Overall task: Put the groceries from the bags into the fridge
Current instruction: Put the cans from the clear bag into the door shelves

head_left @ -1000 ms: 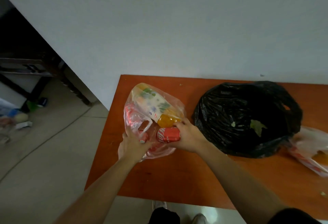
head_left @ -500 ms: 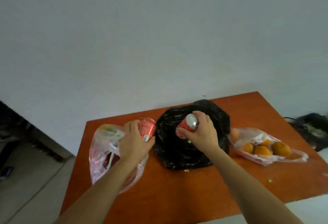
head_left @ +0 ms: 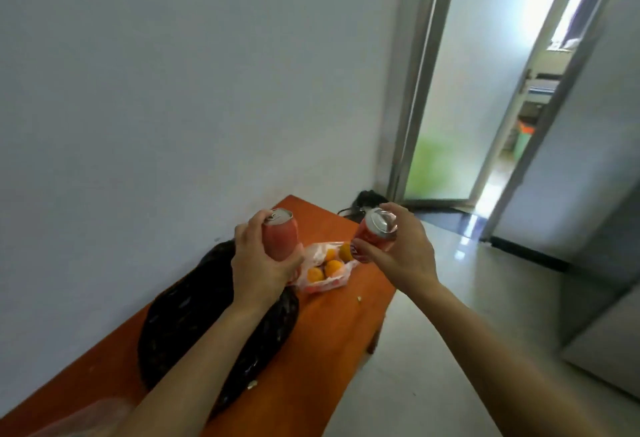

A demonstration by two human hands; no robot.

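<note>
**Left hand (head_left: pixel 258 263) and right hand (head_left: pixel 405 253) each grip a red can**

Left can (head_left: pixel 280 239), red with a silver top, is held upright above the black bag (head_left: pixel 194 315) on the counter (head_left: pixel 329 332). Right can (head_left: pixel 375 234) tilts, its top facing up-right toward the camera, near the counter's far end. Half a second ago both cans were farther left, around the black bag.

Left hand (head_left: pixel 258 265), right hand (head_left: pixel 403 256) and forearms (head_left: pixel 485 339) are bare.

My left hand (head_left: pixel 258 265) grips one red can (head_left: pixel 281 239), my right hand (head_left: pixel 401 253) another can (head_left: pixel 375 234), above the orange table (head_left: pixel 322 343).
</note>
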